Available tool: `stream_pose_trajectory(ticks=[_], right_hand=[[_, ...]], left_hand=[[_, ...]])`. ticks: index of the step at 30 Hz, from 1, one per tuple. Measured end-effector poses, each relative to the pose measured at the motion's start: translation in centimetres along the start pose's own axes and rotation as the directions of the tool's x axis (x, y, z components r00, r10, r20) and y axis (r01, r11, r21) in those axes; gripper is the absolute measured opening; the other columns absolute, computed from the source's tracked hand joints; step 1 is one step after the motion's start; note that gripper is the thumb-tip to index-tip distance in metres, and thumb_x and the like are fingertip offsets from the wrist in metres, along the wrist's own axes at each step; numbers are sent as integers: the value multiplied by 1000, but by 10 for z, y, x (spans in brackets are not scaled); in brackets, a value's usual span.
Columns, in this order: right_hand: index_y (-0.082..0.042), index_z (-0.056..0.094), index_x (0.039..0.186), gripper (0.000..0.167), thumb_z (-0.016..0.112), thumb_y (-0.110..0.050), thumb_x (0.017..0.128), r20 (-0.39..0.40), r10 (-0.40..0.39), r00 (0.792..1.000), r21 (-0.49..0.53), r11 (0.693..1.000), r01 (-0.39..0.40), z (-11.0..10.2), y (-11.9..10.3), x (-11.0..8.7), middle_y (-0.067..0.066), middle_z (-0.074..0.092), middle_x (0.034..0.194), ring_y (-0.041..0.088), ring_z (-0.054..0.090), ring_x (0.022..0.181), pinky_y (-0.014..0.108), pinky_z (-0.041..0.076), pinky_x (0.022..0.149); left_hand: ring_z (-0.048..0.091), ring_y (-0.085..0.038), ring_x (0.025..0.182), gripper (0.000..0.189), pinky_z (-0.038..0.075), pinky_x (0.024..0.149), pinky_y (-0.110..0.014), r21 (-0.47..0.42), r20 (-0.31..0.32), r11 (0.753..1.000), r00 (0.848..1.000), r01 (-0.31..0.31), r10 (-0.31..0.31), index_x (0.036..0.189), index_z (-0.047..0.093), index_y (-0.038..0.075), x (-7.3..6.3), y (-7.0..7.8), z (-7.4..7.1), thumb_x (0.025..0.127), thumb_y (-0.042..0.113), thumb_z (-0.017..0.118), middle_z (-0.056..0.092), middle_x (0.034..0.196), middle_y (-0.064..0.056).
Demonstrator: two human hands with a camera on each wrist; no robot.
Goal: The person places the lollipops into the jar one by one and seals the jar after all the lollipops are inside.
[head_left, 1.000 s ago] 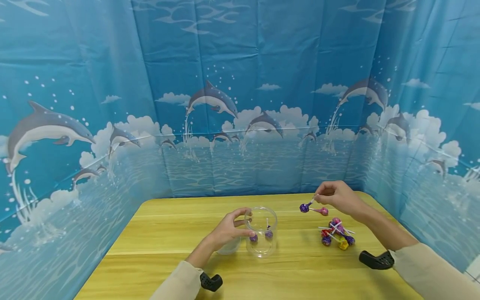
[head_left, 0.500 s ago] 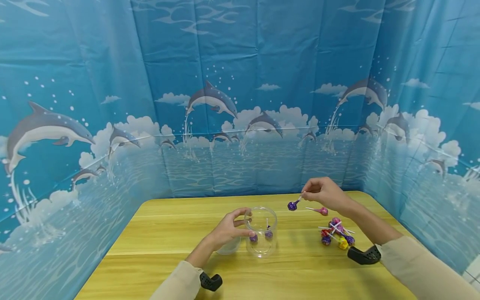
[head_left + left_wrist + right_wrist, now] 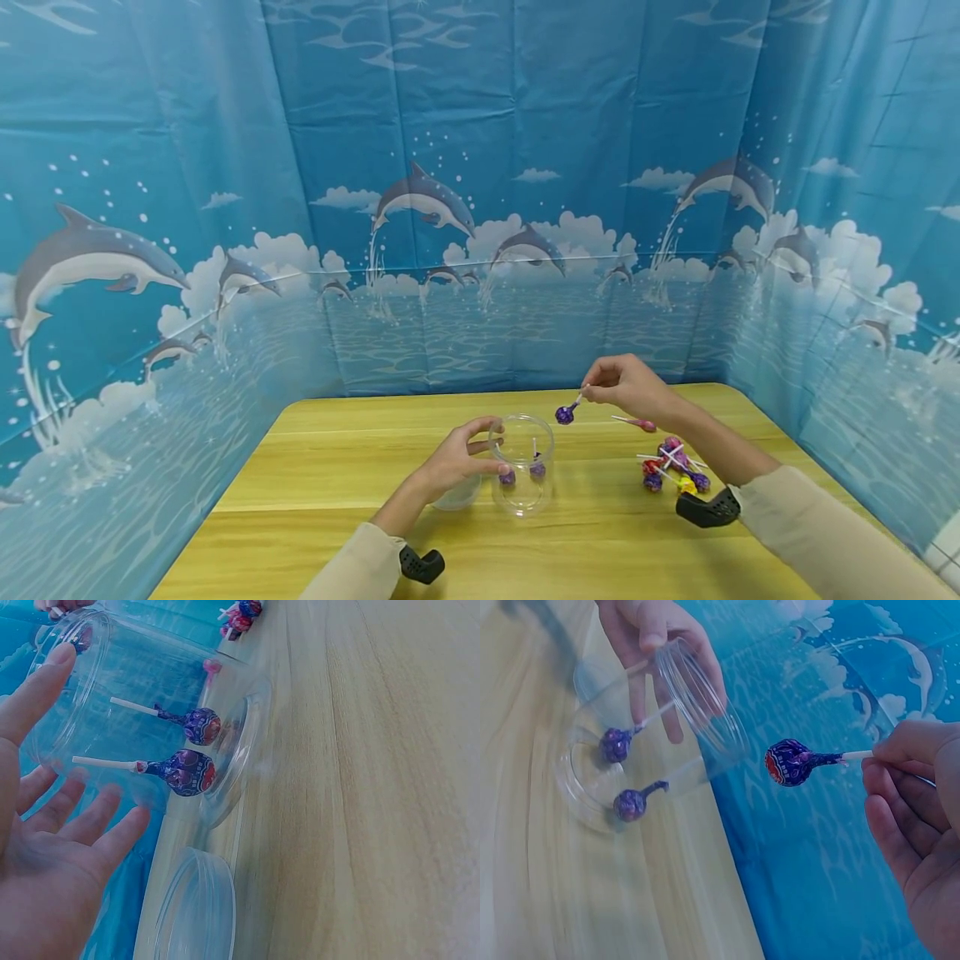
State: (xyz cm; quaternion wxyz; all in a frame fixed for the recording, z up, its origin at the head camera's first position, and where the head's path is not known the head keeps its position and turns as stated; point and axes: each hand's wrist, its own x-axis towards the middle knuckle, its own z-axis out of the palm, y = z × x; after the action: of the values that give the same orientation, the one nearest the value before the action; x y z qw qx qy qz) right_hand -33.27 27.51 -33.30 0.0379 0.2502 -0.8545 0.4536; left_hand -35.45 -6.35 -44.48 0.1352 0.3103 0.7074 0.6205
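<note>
A clear plastic jar [image 3: 522, 487] stands upright on the table, with two purple-wrapped lollipops [image 3: 189, 772] inside, sticks up. My left hand [image 3: 455, 458] holds the jar near its rim, thumb on one side and fingers on the other. My right hand [image 3: 630, 387] pinches the white stick of another purple lollipop [image 3: 789, 763], its candy head hanging down. That lollipop is in the air, to the right of the jar's open mouth and a little apart from it.
A translucent lid [image 3: 196, 907] lies on the table left of the jar, partly behind my left hand. Right of the jar is a pile of several lollipops [image 3: 671, 462] in mixed colours. One pink lollipop [image 3: 645, 425] lies behind it, partly covered by my right arm.
My right hand has moved left with the purple lollipop, away from the pink one and closer to the jar. The left hand and jar have stayed in place.
</note>
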Motion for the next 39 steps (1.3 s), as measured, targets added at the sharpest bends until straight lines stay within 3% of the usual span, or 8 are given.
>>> stream_pose_trajectory(ticks=[11, 18, 25, 31, 39], right_hand=[[1, 72, 101, 11, 70, -10, 100, 84, -30, 996, 87, 996, 22, 27, -15, 15, 10, 72, 97, 28, 69, 93, 40, 58, 83], [1, 72, 100, 10, 70, -9, 100, 149, -67, 987, 74, 996, 57, 49, -14, 23, 9, 73, 96, 30, 70, 94, 41, 59, 84], [1, 74, 97, 10, 71, -9, 99, 201, -88, 976, 37, 996, 83, 71, -12, 28, 3, 74, 92, 22, 72, 90, 37, 59, 82], [-4, 76, 91, 8, 73, -7, 98, 239, -129, 962, -19, 990, 138, 86, -11, 32, -1, 72, 88, 19, 72, 84, 33, 60, 76], [-3, 76, 92, 5, 73, -4, 96, 333, -196, 922, -65, 971, 230, 98, -14, 36, -4, 72, 88, 15, 72, 81, 29, 60, 72]], left_hand=[[46, -38, 141, 71, 53, 101, -43, -9, -5, 1000, 1000, 12, -12, 154, 46, 10, 0, 0, 0, 94, 17, 81, 49, 148, -10], [47, -38, 140, 70, 51, 103, -45, 18, -15, 1000, 1000, 22, -21, 157, 42, 7, 1, 0, 0, 96, 14, 77, 49, 148, -9], [46, -39, 140, 72, 52, 102, -45, 4, -10, 1000, 1000, 19, -19, 157, 43, 9, 1, 0, 0, 95, 17, 79, 48, 149, -11], [46, -39, 140, 73, 53, 101, -45, 10, -9, 1000, 1000, 10, -10, 156, 43, 9, 1, -2, 0, 94, 20, 80, 44, 153, -14], [46, -39, 140, 76, 54, 100, -45, 13, -10, 1000, 1000, 12, -12, 158, 42, 10, 1, -3, 0, 94, 24, 81, 39, 158, -18]])
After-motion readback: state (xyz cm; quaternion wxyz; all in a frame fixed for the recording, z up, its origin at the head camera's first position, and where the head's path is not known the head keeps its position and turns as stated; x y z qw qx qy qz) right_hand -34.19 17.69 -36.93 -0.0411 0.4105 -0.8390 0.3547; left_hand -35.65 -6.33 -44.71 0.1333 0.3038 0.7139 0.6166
